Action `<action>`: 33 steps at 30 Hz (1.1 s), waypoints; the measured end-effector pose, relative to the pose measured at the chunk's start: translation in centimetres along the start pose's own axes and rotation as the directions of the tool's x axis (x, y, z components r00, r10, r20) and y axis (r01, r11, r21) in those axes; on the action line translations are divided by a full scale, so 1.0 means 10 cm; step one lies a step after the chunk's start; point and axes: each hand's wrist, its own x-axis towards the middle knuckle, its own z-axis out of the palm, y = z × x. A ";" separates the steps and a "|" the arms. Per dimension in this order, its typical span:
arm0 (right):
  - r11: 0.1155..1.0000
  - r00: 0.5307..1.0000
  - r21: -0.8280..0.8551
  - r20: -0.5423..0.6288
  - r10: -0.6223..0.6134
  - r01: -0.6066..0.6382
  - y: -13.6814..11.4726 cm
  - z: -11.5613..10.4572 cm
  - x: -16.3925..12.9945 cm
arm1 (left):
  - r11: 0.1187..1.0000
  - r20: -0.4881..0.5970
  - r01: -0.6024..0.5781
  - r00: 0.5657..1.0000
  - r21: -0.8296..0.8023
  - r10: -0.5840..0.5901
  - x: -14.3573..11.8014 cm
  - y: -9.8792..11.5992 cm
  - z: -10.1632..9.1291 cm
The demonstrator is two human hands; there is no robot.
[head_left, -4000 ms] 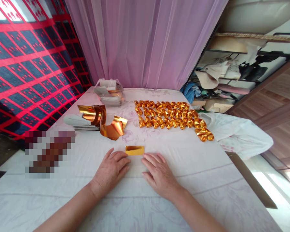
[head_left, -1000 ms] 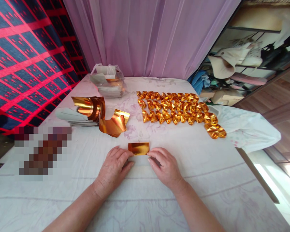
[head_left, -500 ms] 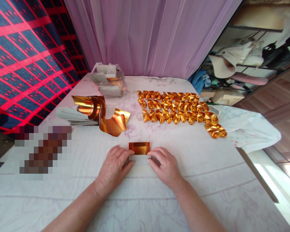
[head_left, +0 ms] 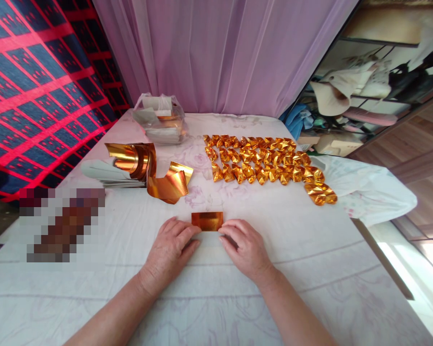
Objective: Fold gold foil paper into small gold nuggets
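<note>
Both sets of fingers pinch the near corners of a small gold foil rectangle lying flat on the white-clothed worktop: left hand at its left end, right hand at its right. Beyond lie curled gold foil strips, and rows of folded gold foil pieces further right.
</note>
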 end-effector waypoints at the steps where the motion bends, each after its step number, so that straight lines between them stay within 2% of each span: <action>1: 1.000 1.000 -0.002 0.000 -0.002 0.002 0.00 0.00 0.00 | 1.000 -0.001 0.002 1.000 0.002 -0.002 0.00 0.00 0.00; 13: 0.998 0.999 -0.043 -0.005 -0.038 0.038 -0.04 -0.02 0.03 | 0.999 0.020 0.034 0.999 0.002 -0.034 0.00 0.00 0.00; 20: 0.996 0.999 -0.075 0.015 -0.045 0.046 -0.05 -0.04 0.04 | 1.000 0.012 0.014 1.000 0.009 -0.014 0.01 0.01 0.00; 33: 1.000 1.000 -0.020 0.008 0.012 -0.011 -0.06 -0.04 0.04 | 1.000 0.010 0.007 1.000 0.021 -0.007 0.00 0.02 -0.01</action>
